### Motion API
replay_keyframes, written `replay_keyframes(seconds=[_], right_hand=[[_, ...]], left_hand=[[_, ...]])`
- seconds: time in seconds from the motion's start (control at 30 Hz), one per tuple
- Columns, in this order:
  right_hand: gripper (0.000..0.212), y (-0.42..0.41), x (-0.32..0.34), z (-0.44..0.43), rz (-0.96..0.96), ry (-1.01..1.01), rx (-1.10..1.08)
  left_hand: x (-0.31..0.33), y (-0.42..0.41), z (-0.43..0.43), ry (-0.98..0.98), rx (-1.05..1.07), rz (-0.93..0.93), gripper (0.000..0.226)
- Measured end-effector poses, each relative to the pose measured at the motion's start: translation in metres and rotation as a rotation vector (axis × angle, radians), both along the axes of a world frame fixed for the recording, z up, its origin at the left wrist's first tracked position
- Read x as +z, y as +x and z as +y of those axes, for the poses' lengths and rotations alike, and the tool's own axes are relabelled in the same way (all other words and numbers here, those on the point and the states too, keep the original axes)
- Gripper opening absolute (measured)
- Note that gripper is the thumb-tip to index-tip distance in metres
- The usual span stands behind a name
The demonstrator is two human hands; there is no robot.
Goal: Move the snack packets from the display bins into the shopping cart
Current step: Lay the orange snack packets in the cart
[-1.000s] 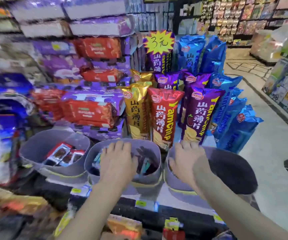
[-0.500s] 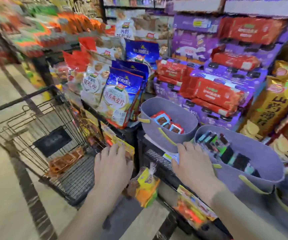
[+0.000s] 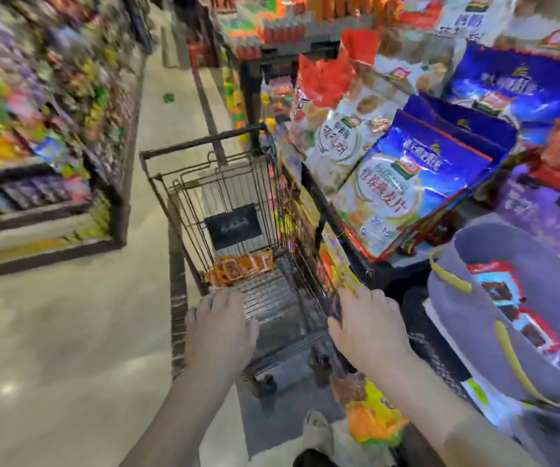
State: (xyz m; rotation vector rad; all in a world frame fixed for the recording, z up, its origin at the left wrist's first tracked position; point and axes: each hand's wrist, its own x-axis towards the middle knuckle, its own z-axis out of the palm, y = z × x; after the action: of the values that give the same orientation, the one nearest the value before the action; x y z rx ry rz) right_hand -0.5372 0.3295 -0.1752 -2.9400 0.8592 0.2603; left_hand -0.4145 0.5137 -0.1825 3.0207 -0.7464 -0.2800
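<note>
The black wire shopping cart [image 3: 201, 140] stands in the aisle right in front of me. Several orange snack packets [image 3: 238, 268] lie on its floor at the far end. My left hand [image 3: 219, 332] hovers palm down over the cart's near left edge. My right hand [image 3: 369, 328] hovers palm down at the near right rim. I see only the backs of both hands; whatever is under the palms is hidden. At the right a grey display bin [image 3: 548, 264] holds red and brown snack packets [image 3: 507, 298].
Big blue and white bags [image 3: 416, 183] lean on the display just right of the cart. A stocked shelf unit [image 3: 46, 183] lines the left of the aisle, with pale floor [image 3: 70, 332] between. Orange hanging packets [image 3: 373, 419] dangle below my right arm.
The view has swung left from the bins to the cart. Both hands left the grey bins and moved left until they are above the cart's near end.
</note>
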Motion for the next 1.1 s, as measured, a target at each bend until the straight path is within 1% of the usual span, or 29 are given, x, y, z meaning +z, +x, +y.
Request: replay_keyframes(seconds=[0.17,0.33,0.57,0.83,0.93,1.0,1.1], right_hand=[[0.058,0.080,-0.013,-0.021,0.018,0.096,0.149],[0.053,0.148,-0.028,-0.032,0.020,0.090,0.268],[0.057,0.228,-0.048,-0.022,0.079,0.107,0.359],[0.053,0.315,-0.088,-0.002,0.190,0.119,0.301],[0.057,0.351,-0.116,0.001,0.224,0.137,0.284],[0.059,0.374,-0.138,0.002,0.237,0.153,0.284],[0.057,0.406,-0.180,0.001,0.233,0.205,0.273]], left_hand=[[-0.004,0.045,-0.005,0.042,0.137,-0.001,0.057],[-0.014,0.083,-0.012,0.059,0.232,0.027,0.056],[-0.043,0.142,-0.001,0.028,0.317,0.084,0.054],[-0.100,0.245,0.011,-0.075,0.328,0.206,0.056],[-0.126,0.291,0.005,-0.141,0.396,0.240,0.061],[-0.147,0.317,-0.001,-0.202,0.455,0.258,0.069],[-0.183,0.348,-0.012,-0.333,0.594,0.296,0.079]])
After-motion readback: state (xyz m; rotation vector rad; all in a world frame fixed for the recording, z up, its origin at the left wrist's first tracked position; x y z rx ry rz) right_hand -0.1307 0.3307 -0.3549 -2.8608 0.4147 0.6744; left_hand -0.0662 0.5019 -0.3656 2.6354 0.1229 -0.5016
